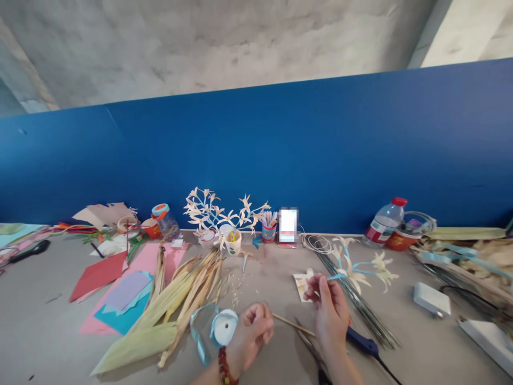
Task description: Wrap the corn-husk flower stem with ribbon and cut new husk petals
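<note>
Holding sprig (354, 275) pinched by stem (335, 277) in right hand (331, 307), above table (260, 270), short of back edge. Judged light, springy, fragile at petals (382, 262); best held by stem. With left hand (253, 332) curled, cannot tell if gripping anything.

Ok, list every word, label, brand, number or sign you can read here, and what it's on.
None is readable.
Bottle label: too small and blurred.
White paper cup: greenish mark, too blurred.
Upright screen: pixelated, unreadable.
</note>
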`<control>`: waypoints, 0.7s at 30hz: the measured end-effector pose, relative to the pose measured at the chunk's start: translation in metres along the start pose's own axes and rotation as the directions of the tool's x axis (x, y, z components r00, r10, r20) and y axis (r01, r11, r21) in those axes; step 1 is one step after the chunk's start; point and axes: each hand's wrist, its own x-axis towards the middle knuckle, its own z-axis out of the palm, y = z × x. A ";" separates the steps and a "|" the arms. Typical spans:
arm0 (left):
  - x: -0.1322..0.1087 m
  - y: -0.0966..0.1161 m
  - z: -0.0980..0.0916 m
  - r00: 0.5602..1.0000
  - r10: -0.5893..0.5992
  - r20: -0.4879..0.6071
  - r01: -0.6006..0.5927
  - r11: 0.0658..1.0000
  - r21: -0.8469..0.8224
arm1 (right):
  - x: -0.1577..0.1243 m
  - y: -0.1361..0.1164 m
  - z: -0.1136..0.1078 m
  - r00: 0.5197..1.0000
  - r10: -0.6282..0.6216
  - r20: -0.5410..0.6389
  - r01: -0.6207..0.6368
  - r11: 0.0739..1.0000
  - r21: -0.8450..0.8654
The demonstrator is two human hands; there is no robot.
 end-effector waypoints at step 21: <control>0.001 0.033 -0.001 0.975 0.032 -0.218 0.025 0.966 0.257 | 0.033 -0.016 0.018 0.990 0.015 0.143 -0.003 0.997 -0.079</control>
